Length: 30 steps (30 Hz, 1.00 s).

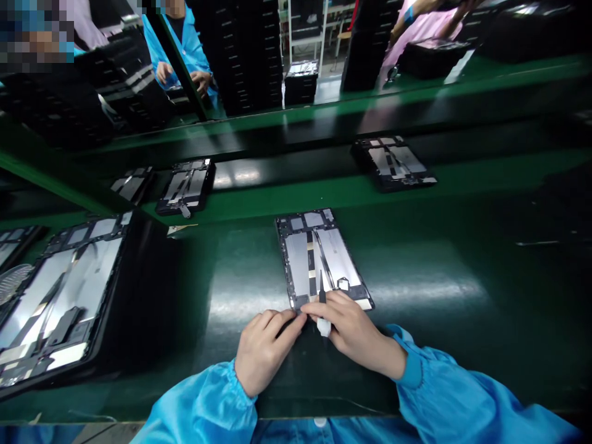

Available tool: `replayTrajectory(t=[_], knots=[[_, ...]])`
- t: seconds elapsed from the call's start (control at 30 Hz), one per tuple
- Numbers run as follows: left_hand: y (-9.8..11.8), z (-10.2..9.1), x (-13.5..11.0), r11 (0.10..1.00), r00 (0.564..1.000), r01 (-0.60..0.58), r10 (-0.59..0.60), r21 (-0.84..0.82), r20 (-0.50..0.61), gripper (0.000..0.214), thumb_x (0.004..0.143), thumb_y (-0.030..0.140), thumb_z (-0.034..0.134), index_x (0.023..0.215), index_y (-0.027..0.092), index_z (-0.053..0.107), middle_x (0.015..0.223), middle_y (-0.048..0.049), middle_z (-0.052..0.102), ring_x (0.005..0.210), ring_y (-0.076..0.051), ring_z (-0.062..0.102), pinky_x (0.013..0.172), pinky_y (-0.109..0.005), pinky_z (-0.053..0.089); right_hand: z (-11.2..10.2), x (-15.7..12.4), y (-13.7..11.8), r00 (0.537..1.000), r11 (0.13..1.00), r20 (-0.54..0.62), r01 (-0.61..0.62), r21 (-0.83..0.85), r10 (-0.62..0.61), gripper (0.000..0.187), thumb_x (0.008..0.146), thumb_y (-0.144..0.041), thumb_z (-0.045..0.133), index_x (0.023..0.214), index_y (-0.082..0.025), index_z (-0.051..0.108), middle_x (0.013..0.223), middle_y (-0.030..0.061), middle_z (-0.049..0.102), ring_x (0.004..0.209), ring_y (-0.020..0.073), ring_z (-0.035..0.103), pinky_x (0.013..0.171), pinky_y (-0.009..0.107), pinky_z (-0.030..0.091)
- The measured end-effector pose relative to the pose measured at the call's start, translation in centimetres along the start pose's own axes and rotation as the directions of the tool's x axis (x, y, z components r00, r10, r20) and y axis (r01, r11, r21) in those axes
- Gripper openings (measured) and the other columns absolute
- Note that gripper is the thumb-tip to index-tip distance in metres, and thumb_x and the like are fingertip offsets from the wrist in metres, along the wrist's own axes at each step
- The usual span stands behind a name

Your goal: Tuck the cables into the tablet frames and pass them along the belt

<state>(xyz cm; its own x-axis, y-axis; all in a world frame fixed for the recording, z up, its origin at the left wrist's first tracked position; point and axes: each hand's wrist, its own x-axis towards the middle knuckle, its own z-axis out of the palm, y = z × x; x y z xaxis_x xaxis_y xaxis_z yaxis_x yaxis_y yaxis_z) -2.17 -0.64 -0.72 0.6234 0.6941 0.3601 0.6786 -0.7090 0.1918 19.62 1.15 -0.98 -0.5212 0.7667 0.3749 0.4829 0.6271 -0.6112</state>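
A worker in blue sleeves bends to an open tablet chassis [335, 256] lying flat, slightly askew, at the center of the frame on a dark green tabletop [430, 345]. The right hand [354, 327], over the chassis's lower edge, grasps a slim tool [322, 288] — dark and pointed at the top, white at the lower end. The left hand [266, 345] curls at the lower-left corner, thumb and fingertips meeting the right hand's fingers; whether it grips anything cannot be told.

At left, a larger chassis [99, 265] tops a dark stack. Similar units rest farther back: two [185, 185] at upper left, one [395, 161] at upper right. Beyond — at the top of the frame — a co-worker in blue [197, 43] sits left of tall black stacks [250, 55], another in pink [423, 34] at right.
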Motion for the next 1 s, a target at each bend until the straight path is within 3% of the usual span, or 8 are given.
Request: replayTrajectory(t=[0.23, 0.33, 0.5, 0.63, 0.77, 1.0], knots=[[-1.1, -0.1, -0.2, 0.992, 0.993, -0.108, 0.105, 0.063, 0.054, 0.033, 0.101, 0.014, 0.038, 0.127, 0.022, 0.057, 0.113, -0.0058, 0.066, 0.086, -0.018, 0.058, 0.073, -0.031, 0.047, 0.2, -0.1, 0.2, 0.995, 0.994, 0.006, -0.098, 0.045, 0.098, 0.045, 0.083, 0.004, 0.047, 0.119, -0.021, 0.059, 0.097, 0.0090, 0.067, 0.083, 0.0241, 0.060, 0.072, 0.037, 0.052], [-1.0, 0.0, 0.0, 0.986, 0.990, -0.135, 0.131, 0.097, 0.050, 0.035, 0.101, 0.015, 0.037, 0.130, 0.023, 0.055, 0.111, -0.0058, 0.066, 0.083, -0.017, 0.057, 0.071, -0.030, 0.048, 0.0, 0.0, 0.4, 0.994, 0.991, -0.011, -0.110, 0.074, 0.111, 0.037, 0.090, -0.004, 0.051, 0.120, -0.022, 0.059, 0.093, 0.0073, 0.070, 0.080, 0.0234, 0.063, 0.073, 0.038, 0.052], [-0.4, 0.5, 0.2, 0.988, 0.995, -0.098, 0.097, 0.115, 0.022, 0.033, 0.100, 0.013, 0.039, 0.127, 0.020, 0.057, 0.107, -0.0081, 0.063, 0.081, -0.018, 0.057, 0.068, -0.031, 0.049, -1.6, -1.0, 0.2, 0.975, 0.940, -0.127, -0.133, 0.316, 0.180, 0.028, 0.099, -0.023, 0.051, 0.124, -0.027, 0.062, 0.083, 0.0027, 0.071, 0.068, 0.0186, 0.066, 0.065, 0.031, 0.054], [-0.1, 0.9, 0.0, 0.998, 0.999, -0.048, 0.047, 0.052, 0.012, 0.030, 0.099, 0.013, 0.043, 0.125, 0.019, 0.057, 0.107, -0.0092, 0.061, 0.085, -0.019, 0.057, 0.068, -0.032, 0.050, -2.3, -2.3, -0.3, 0.947, 0.824, -0.051, -0.250, 0.509, 0.318, 0.032, 0.103, -0.032, 0.044, 0.131, -0.030, 0.059, 0.086, 0.0023, 0.064, 0.054, 0.0114, 0.059, 0.051, 0.025, 0.054], [-0.2, 1.2, 0.0, 0.999, 0.999, -0.033, 0.033, 0.013, 0.008, 0.030, 0.098, 0.014, 0.046, 0.126, 0.018, 0.056, 0.107, -0.0092, 0.060, 0.085, -0.020, 0.057, 0.067, -0.032, 0.050, -1.6, -2.7, -0.7, 0.897, 0.726, 0.062, -0.392, 0.564, 0.437, 0.021, 0.100, -0.031, 0.050, 0.115, -0.024, 0.062, 0.082, 0.0012, 0.065, 0.052, 0.0097, 0.059, 0.049, 0.022, 0.055], [-0.1, 1.1, 0.0, 1.000, 1.000, -0.024, 0.024, -0.009, -0.003, 0.029, 0.098, 0.014, 0.046, 0.124, 0.019, 0.057, 0.106, -0.0085, 0.060, 0.085, -0.020, 0.057, 0.068, -0.031, 0.050, -1.1, -3.1, -0.3, 0.901, 0.761, 0.061, -0.397, 0.514, 0.429, 0.016, 0.097, -0.029, 0.054, 0.104, -0.021, 0.065, 0.088, 0.0049, 0.069, 0.059, 0.0123, 0.064, 0.049, 0.022, 0.052]])
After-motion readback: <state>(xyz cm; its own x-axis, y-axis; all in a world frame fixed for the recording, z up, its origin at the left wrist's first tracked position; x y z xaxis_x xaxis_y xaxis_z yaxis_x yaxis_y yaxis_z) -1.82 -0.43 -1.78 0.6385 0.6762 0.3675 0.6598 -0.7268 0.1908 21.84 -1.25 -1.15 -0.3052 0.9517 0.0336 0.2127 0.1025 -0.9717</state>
